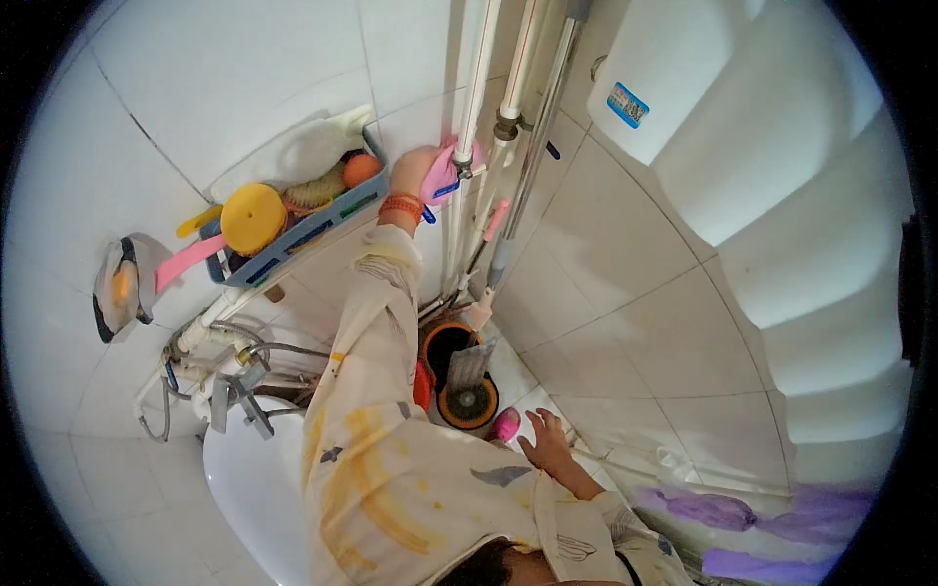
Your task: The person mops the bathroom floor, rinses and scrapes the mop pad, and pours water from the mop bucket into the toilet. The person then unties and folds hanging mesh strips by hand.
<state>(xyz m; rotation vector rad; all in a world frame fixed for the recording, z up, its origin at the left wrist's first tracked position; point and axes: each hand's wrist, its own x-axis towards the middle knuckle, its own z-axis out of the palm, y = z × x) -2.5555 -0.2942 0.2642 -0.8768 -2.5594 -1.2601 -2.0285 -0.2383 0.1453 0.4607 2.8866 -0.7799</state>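
My left hand (415, 168) is stretched up to the wall pipes, with an orange beaded bracelet (402, 204) at the wrist. Its fingers are closed on a pink cloth (451, 176), which is pressed against a white pipe (476, 93) beside a blue-handled valve (447, 189). Some of the fingers are hidden by the cloth. Low on the right, my right hand (549, 444) hangs with fingers apart and holds nothing. It is near a pink slipper (505, 424) on the floor.
A blue-grey wall basket (293, 243) holds a yellow round item (253, 219) and an orange ball (361, 170). Below are a faucet (241, 392) and white sink (230, 479). A black-and-orange mop bucket (467, 403) stands in the corner. A white water heater (743, 127) hangs right.
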